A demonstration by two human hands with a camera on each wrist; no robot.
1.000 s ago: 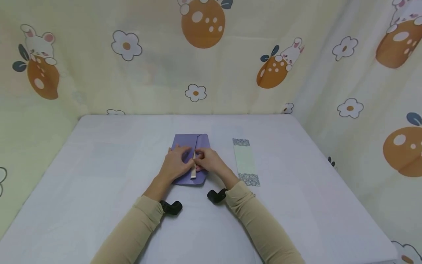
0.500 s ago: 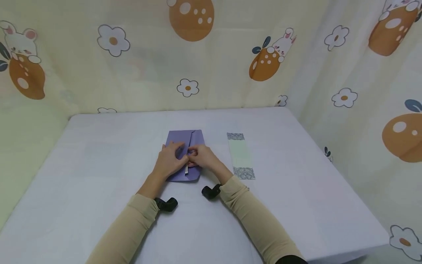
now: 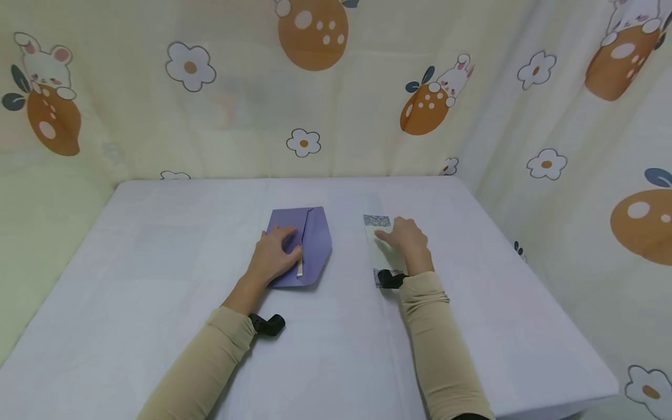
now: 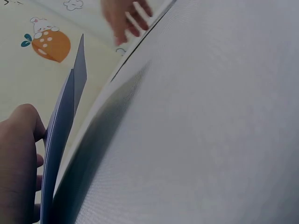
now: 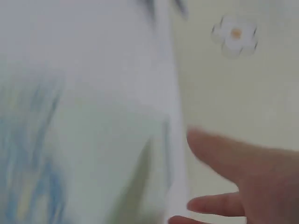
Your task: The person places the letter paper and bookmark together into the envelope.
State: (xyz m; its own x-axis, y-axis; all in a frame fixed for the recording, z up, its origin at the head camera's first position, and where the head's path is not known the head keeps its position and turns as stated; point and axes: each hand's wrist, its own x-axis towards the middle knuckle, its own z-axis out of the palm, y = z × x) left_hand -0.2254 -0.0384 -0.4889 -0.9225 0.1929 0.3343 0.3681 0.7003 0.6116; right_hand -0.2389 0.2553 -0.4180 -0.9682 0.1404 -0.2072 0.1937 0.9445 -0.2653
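A purple envelope [image 3: 317, 245] rests on the white table, its pointed flap turned to the right. My left hand [image 3: 270, 255] grips it at its left part, the thumb near the middle seam by a narrow white strip [image 3: 300, 268]. Seen nearly edge-on in the left wrist view, the envelope [image 4: 58, 135] is tilted and throws a shadow on the cloth. My right hand [image 3: 412, 242] hovers over a pale green paper [image 3: 373, 249] with grey patterned ends, covering its right side. In the right wrist view the thumb and fingers of that hand [image 5: 243, 182] are spread apart.
A white cloth [image 3: 336, 350] covers the table. Behind it and at the right hangs a cream curtain [image 3: 236, 116] with flowers and rabbits. Small black wrist cameras [image 3: 268, 325] sit below each wrist.
My right hand has left the white strip on the envelope and moved right, over the pale green paper. The envelope's flap now shows unhidden. My left hand stays on the envelope.
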